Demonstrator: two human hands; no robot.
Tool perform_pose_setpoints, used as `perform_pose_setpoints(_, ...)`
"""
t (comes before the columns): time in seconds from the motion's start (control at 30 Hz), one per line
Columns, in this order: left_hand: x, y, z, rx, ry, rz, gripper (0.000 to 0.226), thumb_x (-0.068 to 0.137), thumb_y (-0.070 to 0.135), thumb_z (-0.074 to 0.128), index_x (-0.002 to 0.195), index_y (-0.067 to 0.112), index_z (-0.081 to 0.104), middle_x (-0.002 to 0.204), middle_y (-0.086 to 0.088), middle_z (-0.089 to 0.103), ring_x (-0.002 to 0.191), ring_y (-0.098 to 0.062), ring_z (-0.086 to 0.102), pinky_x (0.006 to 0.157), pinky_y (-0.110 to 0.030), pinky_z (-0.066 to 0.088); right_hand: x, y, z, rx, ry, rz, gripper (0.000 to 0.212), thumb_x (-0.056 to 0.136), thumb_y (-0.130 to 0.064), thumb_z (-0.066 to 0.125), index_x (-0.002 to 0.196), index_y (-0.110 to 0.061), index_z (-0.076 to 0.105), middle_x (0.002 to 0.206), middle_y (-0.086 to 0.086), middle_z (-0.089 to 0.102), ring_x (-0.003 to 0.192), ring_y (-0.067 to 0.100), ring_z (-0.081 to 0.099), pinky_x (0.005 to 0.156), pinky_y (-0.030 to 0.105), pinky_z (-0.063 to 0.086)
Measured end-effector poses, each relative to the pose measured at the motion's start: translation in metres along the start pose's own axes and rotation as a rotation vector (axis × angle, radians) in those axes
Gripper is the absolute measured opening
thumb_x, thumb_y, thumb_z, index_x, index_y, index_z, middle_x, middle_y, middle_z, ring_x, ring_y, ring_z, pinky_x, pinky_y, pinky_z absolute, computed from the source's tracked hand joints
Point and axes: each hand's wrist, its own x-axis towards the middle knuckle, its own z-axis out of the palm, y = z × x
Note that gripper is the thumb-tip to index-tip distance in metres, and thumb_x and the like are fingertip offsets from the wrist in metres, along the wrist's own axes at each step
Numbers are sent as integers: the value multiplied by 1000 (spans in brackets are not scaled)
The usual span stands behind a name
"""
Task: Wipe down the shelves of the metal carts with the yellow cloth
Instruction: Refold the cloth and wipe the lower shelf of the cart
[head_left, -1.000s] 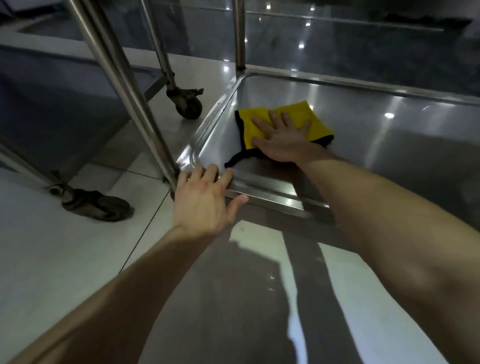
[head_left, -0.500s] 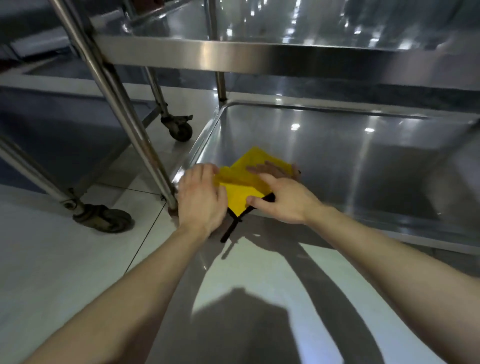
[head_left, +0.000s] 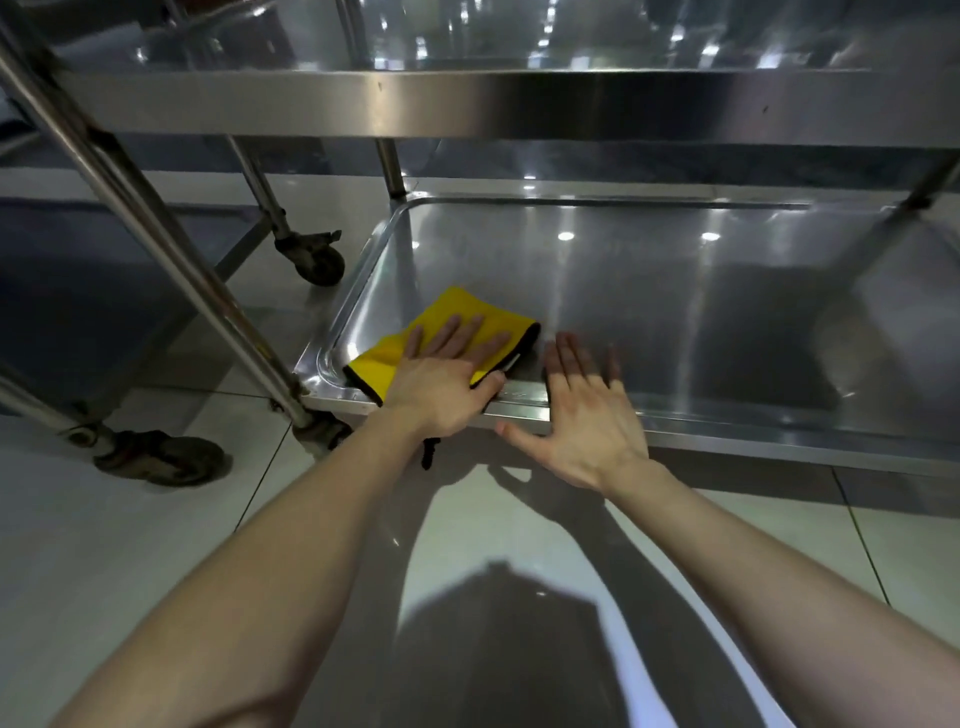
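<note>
The yellow cloth (head_left: 457, 317) with black edging lies folded in the near left corner of the cart's bottom shelf (head_left: 675, 291). My left hand (head_left: 447, 374) presses flat on the cloth with straight fingers. My right hand (head_left: 587, 410) is beside it to the right, fingers spread over the shelf's front rim, holding nothing. A black corner of the cloth hangs over the front rim under my left wrist.
The cart's upper shelf (head_left: 467, 104) runs across above the bottom one. A slanted steel leg (head_left: 156, 228) stands at the left. Caster wheels (head_left: 311, 260) of a second cart (head_left: 161, 457) sit on the tiled floor to the left.
The cloth has passed from my right hand to my left, which now presses it flat. My right hand has let go and moved right onto the rim. The view has risen.
</note>
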Motion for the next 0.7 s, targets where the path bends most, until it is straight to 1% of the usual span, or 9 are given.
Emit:
perform_pose_setpoints(0.13, 0, -32, -1, -17, -17, -292, 64, 106, 71, 18, 167, 58, 4, 181, 14, -6, 168, -15, -8, 131, -61, -7, 0, -2, 1, -8, 9, -4, 129, 84, -101, 12, 170, -6, 15, 179, 11, 16, 166, 23, 8, 132, 57, -2)
perform_pose_setpoints(0.2, 4, -53, -3, -41, -40, -382, 66, 105, 73, 16, 168, 56, 3, 181, 13, -10, 167, -17, -11, 130, -64, -9, 0, -3, 1, -7, 9, -7, 129, 84, -101, 12, 170, -5, 16, 178, 11, 17, 166, 23, 8, 132, 57, -2)
perform_pose_setpoints(0.27, 12, -70, -6, -52, -61, -424, 68, 105, 75, 14, 169, 54, 0, 181, 11, -13, 167, -20, -14, 129, -67, -11, 1, -3, 2, -5, 10, -9, 129, 84, -101, 12, 169, -4, 18, 178, 12, 18, 166, 23, 8, 132, 57, -2)
perform_pose_setpoints(0.4, 28, -82, -8, -21, -55, -468, 69, 107, 72, 14, 170, 49, -3, 181, 5, -14, 167, -26, -14, 127, -71, -9, 3, -7, 1, -8, 5, -2, 133, 82, -103, 12, 169, -4, 20, 178, 13, 19, 166, 24, 9, 132, 57, -1)
perform_pose_setpoints(0.47, 26, -78, -7, -20, -55, -457, 69, 107, 71, 14, 170, 49, -4, 181, 4, -15, 167, -27, -15, 126, -72, -10, 3, -9, 1, -14, 5, 9, 135, 80, -104, 15, 169, -3, 19, 178, 13, 19, 166, 24, 9, 132, 57, 0)
perform_pose_setpoints(0.57, 11, -62, -7, -72, -79, -402, 70, 105, 74, 14, 169, 52, -5, 180, 6, -18, 167, -25, -18, 128, -68, -12, 4, -12, 0, -18, 12, 24, 138, 77, -105, 22, 169, -3, 20, 177, 13, 19, 166, 24, 11, 132, 58, 0)
perform_pose_setpoints(0.63, -7, -44, -8, -89, -87, -369, 72, 103, 76, 15, 169, 53, -2, 180, 7, -16, 167, -24, -15, 129, -65, -9, 4, -14, 0, -20, 14, 26, 139, 75, -106, 23, 169, -3, 20, 177, 13, 20, 166, 24, 12, 132, 59, 1)
perform_pose_setpoints(0.7, -22, -19, -9, -102, -100, -333, 73, 101, 73, 15, 170, 52, 2, 181, 7, -12, 168, -22, -10, 130, -62, -4, 5, -12, -2, -15, -8, 28, 140, 74, -107, 22, 169, -5, 19, 178, 12, 18, 166, 23, 10, 132, 59, 0)
